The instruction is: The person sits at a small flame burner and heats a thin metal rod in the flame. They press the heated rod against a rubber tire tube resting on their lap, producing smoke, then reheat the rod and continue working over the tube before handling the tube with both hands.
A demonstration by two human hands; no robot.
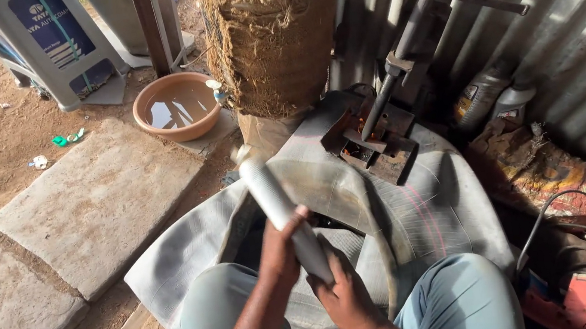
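- Left hand (pixel 280 253) and right hand (pixel 344 293) both closed around a grey tube (pixel 280 208), gripping its lower half; the top end sticks up past the fingers.
- Under the grip: grey rubber sheet (pixel 420 215) over the lap.
- Far up-left of the grip: blue-and-white sign (pixel 46 38).
- Right of the grip: crumpled orange sack (pixel 543 169), possibly printed.

Grey tube (pixel 280 208) — terracotta-orange bowl (pixel 178 106), pale blue trousers (pixel 461 293)

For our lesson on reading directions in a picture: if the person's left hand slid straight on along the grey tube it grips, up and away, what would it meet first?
The left hand would follow the grey tube to its capped end, then probably reach the fibre-wrapped post; depth is unclear.
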